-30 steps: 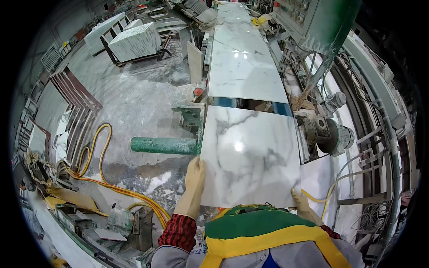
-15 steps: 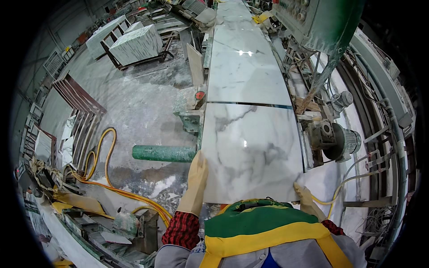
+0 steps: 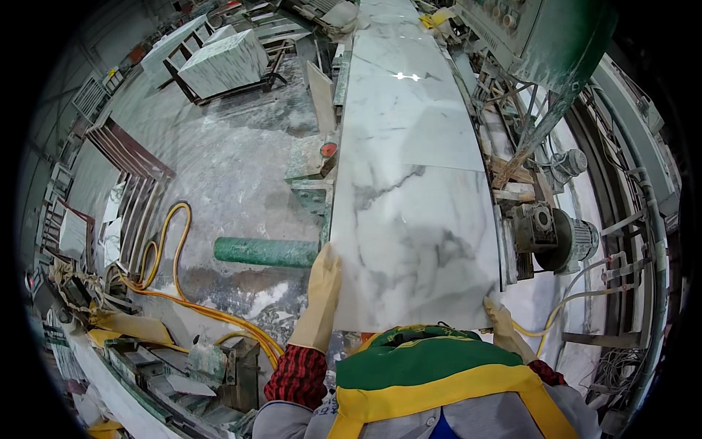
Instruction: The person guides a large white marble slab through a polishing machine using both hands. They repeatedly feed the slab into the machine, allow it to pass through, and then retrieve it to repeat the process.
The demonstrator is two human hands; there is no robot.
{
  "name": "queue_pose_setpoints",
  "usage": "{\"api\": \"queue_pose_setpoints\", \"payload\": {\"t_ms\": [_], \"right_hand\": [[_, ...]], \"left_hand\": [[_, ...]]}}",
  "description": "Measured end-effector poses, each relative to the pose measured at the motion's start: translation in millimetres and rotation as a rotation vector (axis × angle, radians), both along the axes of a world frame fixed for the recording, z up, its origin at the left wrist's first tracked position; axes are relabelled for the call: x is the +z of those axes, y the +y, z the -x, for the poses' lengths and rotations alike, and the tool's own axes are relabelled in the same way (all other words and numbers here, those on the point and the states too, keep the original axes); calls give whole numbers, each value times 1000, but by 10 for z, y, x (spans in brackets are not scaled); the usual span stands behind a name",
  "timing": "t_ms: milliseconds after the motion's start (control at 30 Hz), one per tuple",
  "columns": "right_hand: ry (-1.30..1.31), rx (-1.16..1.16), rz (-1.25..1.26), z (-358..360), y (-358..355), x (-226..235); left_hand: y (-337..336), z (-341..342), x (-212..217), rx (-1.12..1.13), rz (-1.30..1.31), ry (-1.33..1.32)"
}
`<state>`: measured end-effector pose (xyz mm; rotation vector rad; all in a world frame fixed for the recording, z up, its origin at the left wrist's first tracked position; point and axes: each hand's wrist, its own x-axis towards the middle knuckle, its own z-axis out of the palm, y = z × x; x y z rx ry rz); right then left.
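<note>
A grey-veined white marble slab (image 3: 409, 234) lies flat on the conveyor line in front of me. Its far edge meets a second white slab (image 3: 406, 117) along a thin seam. My left hand (image 3: 322, 293), in a cream rubber glove, grips the near slab's left edge, with its fingertips partly hidden at the rim. At the near right corner, my right hand (image 3: 503, 322), gloved alike, holds the slab's edge, its fingers partly out of sight. A green apron with yellow trim (image 3: 431, 366) covers the slab's near end.
A green roller (image 3: 267, 252) sticks out left of the line. Yellow hoses (image 3: 197, 304) loop over the floor. To the right stand a motor (image 3: 567, 238) and a green control cabinet (image 3: 541, 44). Racks (image 3: 135, 183) and marble blocks (image 3: 223, 66) stand farther left.
The dark gap between the two slabs has closed to a thin seam. Both hands keep their places on the near slab's edges. The view has shifted slightly.
</note>
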<state>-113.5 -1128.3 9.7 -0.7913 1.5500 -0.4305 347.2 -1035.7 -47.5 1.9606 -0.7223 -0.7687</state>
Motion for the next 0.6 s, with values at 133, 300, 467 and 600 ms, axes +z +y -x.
{"api": "queue_pose_setpoints", "payload": {"t_ms": [133,300,467,600], "right_hand": [[-170,-10,153,333,-68,-668],[-137,35,143,456,-125,-738],[-135,114,116,555,-165,-686],[-123,103,61,438,-206,-495]], "left_hand": [[-133,62,142,-23,-96,-118],[-163,136,71,134,171,246],[-234,126,-165,99,176,134],[-231,118,-176,41,88,-64]]}}
